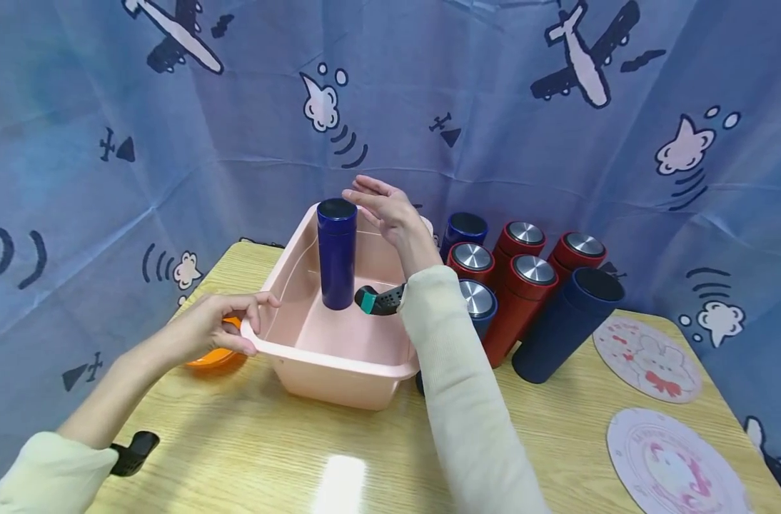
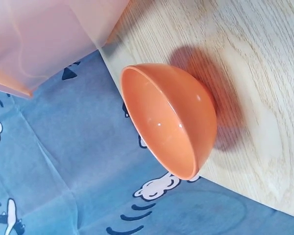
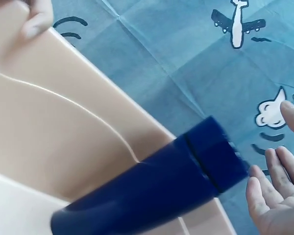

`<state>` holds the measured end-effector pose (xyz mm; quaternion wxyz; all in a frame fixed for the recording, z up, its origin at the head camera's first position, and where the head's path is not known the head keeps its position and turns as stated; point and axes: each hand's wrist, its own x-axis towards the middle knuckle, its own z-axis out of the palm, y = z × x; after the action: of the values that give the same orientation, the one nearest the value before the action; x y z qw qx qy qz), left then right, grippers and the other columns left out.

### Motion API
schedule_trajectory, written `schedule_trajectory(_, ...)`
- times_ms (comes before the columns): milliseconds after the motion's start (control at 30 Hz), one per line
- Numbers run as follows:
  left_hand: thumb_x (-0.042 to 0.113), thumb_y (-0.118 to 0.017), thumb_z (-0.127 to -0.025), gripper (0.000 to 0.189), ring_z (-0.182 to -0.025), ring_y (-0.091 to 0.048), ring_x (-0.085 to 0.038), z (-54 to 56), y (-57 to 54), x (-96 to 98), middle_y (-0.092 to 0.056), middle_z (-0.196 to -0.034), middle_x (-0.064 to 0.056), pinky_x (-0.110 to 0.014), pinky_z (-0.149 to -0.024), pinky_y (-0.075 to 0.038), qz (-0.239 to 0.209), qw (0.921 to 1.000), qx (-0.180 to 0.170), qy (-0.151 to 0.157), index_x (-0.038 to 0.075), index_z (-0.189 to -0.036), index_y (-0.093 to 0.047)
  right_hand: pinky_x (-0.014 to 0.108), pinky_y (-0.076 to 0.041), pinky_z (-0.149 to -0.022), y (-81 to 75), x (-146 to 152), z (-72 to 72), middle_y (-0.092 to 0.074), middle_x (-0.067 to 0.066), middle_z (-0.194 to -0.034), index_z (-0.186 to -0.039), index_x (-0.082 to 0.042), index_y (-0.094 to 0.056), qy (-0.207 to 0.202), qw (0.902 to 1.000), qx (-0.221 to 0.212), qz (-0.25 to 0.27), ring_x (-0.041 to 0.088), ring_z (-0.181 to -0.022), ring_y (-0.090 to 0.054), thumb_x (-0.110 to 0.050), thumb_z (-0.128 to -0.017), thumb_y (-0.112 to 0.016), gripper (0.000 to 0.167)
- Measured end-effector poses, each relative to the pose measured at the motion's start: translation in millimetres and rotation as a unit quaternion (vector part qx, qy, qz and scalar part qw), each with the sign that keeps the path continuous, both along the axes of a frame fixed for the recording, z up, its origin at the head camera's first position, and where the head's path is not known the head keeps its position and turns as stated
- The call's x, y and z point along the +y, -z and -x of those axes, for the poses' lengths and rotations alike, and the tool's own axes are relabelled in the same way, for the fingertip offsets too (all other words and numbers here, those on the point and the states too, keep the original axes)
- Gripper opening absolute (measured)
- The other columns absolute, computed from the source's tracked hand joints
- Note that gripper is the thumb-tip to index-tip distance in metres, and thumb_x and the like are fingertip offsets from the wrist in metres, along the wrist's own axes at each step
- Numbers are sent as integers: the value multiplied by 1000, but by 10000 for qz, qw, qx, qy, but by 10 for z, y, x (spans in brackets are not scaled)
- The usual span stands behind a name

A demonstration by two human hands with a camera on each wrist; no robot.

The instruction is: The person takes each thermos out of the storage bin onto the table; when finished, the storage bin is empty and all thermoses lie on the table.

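Observation:
A pink plastic bin sits on the table, and a dark blue thermos with a black lid stands upright inside it toward the left. My left hand pinches the bin's near left corner, thumb outside and fingers over the rim. Over the bin, my right hand is spread with fingers extended, just right of the thermos lid. In the right wrist view the fingers of that hand lie beside the top of the blue thermos and hold nothing.
Right of the bin stands a cluster of red thermoses and blue ones, including a dark blue thermos. An orange bowl is left of the bin. Two round printed mats lie at the right. A patterned curtain hangs behind.

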<state>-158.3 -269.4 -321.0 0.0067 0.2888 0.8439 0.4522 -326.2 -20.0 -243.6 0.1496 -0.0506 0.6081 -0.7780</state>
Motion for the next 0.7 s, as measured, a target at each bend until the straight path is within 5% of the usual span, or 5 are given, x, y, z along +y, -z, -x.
schedule_trajectory(233,1,-81,-67,31,-88,-65,-17,7,11,-8,-58,-119,-30,-26,-58,-53,32,10000,80,-9,11,-77,-54,33,-27,-111,229,-81,57,-50,3,-141,-136,-9,-52,343,9991,-149,-199,16,-135,-39,-2,-83,-73,58)
schedule_trajectory(467,7,-82,-69,29,-92,-65,-24,22,22,-15,-58,-120,-29,-26,-58,-52,4,10000,-82,-55,10,-77,-55,29,-28,-110,405,-105,143,-39,2,-150,-140,-11,-48,-299,9970,-710,-86,16,-136,-37,5,-84,-69,62)
schedule_trajectory(700,3,-82,-68,30,-93,-64,-33,25,17,-14,-57,-122,-29,-26,-59,-53,43,9997,-216,-125,10,-77,-55,32,-23,-113,514,-112,180,-36,6,-152,-146,-7,-37,-732,9964,-252,-332,18,-140,-31,11,-82,-67,73)
